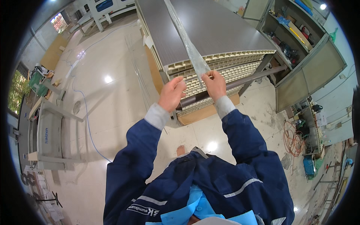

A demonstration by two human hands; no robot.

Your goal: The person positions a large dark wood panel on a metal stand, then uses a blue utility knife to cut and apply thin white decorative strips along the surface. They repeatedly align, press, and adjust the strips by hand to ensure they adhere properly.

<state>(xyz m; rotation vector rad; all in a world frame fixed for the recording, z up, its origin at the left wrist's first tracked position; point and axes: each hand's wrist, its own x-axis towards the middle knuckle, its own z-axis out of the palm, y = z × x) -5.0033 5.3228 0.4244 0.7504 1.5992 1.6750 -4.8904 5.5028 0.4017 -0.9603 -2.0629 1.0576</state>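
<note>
A long, narrow strip in clear plastic film (192, 52) runs away from me over the top of a stack of grey-brown hollow-core panels (221, 33). My right hand (215, 86) pinches the near end of this film between thumb and fingers, just beyond the panels' front edge. Left of it, my left hand (171, 92) hovers with loosely bent fingers, apart from the film, and nothing shows in it. Ribbed, open cells are visible along the panel ends. Below both hands, a dark round bar (240, 83) crosses in front of the stack.
An open metal cabinet (300, 41) with tools stands to the right, near a coiled orange hose (293, 138). Thin strips (138, 71) lie on the tiled floor left of the stack. A blue cable (87, 116) trails across the floor, beside a metal-framed bench (50, 131).
</note>
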